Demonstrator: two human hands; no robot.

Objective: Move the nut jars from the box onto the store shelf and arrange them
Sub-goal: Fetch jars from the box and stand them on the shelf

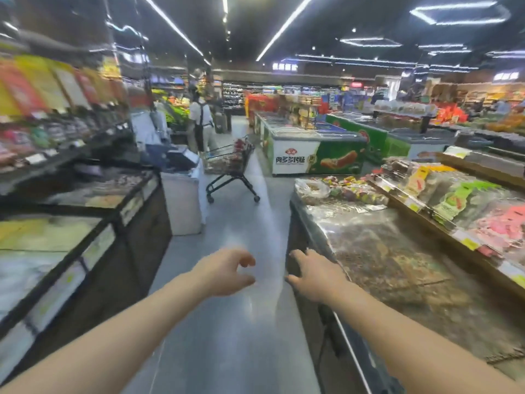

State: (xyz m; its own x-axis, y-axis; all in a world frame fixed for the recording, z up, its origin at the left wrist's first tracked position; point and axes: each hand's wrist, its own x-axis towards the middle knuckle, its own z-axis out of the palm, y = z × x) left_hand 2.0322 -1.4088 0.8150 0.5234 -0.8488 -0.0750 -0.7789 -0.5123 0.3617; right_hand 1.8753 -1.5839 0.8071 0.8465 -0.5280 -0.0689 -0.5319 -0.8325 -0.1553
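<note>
Both my arms reach forward over a grey store aisle. My left hand (227,273) hangs in mid-air with its fingers curled but apart, holding nothing. My right hand (314,275) is spread open, palm down, close to the near corner of a display counter (309,220) on the right; I cannot tell whether it touches it. No nut jars and no box show in this view. The picture is blurred by motion.
Glass-topped counters (93,231) line the left side below shelves of packaged goods (56,115). Right, bulk goods under clear covers and a sloped rack of packets (460,200). Ahead stand a shopping cart (231,166), a person in an apron (201,123) and chest freezers (312,152).
</note>
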